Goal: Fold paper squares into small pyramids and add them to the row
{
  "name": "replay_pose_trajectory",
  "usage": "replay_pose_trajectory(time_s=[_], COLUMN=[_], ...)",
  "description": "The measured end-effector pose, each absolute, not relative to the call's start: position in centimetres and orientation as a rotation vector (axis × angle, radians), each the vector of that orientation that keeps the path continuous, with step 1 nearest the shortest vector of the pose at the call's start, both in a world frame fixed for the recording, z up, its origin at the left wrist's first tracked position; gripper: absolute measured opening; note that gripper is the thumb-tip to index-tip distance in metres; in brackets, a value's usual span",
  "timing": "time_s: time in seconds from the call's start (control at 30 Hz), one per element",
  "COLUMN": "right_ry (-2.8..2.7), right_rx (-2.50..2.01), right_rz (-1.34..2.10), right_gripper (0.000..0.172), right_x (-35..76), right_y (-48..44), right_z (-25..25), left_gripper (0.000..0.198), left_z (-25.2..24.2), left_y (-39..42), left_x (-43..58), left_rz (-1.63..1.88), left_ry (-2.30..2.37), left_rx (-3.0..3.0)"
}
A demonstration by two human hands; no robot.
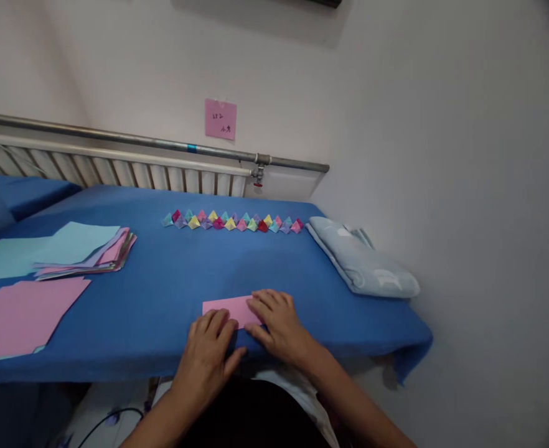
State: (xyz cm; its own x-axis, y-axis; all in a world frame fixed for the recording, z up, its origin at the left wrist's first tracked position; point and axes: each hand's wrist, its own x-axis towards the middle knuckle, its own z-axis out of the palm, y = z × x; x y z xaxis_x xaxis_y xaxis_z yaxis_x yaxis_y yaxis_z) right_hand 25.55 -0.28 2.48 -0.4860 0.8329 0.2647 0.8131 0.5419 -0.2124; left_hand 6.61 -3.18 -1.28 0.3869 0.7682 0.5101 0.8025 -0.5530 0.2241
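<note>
The left hand [209,354] and right hand [277,323] lie flat, grasping nothing, on the pink paper [225,307] at the bench [162,280] near edge, pinning it down. Spare sheets [92,252] sit within reach at left.

The head camera looks forward and down, close over the left hand [208,358] and right hand [278,325]. It faces the wall [139,62] across the blue table [185,267].

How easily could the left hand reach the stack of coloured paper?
Probably yes: the left hand rests open at the pink sheet, and only bare blue cloth lies between it and the stack.
</note>
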Motion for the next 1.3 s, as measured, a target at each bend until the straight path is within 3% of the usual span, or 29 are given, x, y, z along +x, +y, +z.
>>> replay_pose_trajectory(time_s=[0.3,0.5,0.7,1.3], right_ry=[-2.456,-2.411,-2.442,-2.255], right_rx=[-1.334,-1.301,-1.26,-1.252], right_rz=[0.097,0.083,0.028,0.063], right_gripper=[0.035,0.049,0.035,0.015], right_x=[25.3,25.8,25.9,25.0], right_y=[-2.2,-5.0,-4.3,-4.0], right_z=[1.4,0.9,-0.3,-0.4], left_gripper=[0.026,0.021,0.016,0.018], left_z=[-2.4,-2.9,-2.6,-1.9], left_y=[-4.1,-4.4,-4.4,-3.7], left_x=[4.7,4.4,4.6,3.9], left_rz=[-0.946,-1.069,-1.089,-0.995], left_ry=[-1.361,-1.292,-1.328,-1.313], left_rx=[-2.55,-2.509,-2.481,-2.391])
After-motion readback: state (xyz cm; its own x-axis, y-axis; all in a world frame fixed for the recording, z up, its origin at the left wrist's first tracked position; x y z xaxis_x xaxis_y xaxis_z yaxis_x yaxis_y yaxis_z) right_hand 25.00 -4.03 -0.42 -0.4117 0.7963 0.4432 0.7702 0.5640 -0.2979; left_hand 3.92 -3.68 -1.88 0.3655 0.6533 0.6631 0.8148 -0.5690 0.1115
